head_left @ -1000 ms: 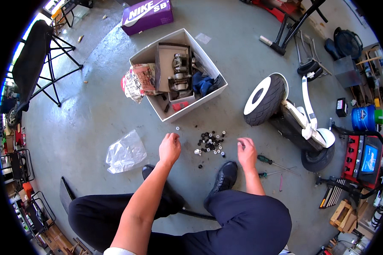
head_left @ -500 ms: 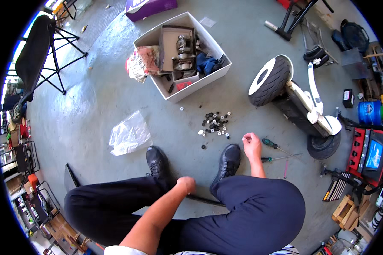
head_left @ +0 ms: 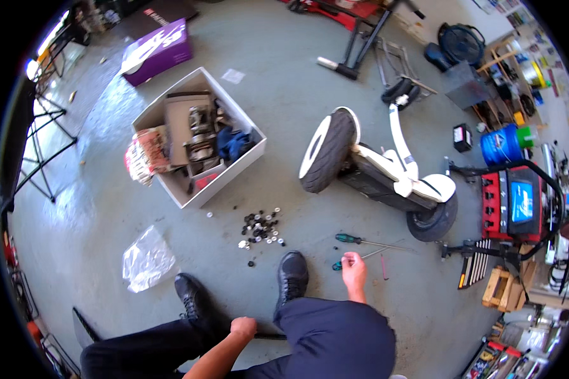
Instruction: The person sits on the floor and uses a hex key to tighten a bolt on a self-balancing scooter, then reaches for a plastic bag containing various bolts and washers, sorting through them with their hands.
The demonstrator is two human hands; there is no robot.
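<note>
My left hand (head_left: 243, 326) is closed in a loose fist between my black shoes, above a dark strip on the floor; whatever is inside its fingers is hidden. My right hand (head_left: 354, 268) has its fingers curled together beside the handle of the lower green-and-black screwdriver (head_left: 337, 266). I cannot make out whether it touches the handle or pinches something small. Another green-handled screwdriver (head_left: 348, 238) lies just beyond, its shaft pointing right. Ahead of my right shoe (head_left: 293, 278) is a scattered group of small black and white round pieces (head_left: 259, 227).
A white box (head_left: 231, 174) of metal parts and cloth stands ahead left, near a clear plastic bag (head_left: 148, 259). A white two-wheeled scooter (head_left: 385, 174) lies ahead right. A red-and-black machine (head_left: 512, 205) and a blue bucket (head_left: 501, 145) are farther right.
The view has swung to the right, so the floor things appear farther left. My right hand has moved from beside the small pieces to the screwdriver handles. My left hand stays between my shoes.
</note>
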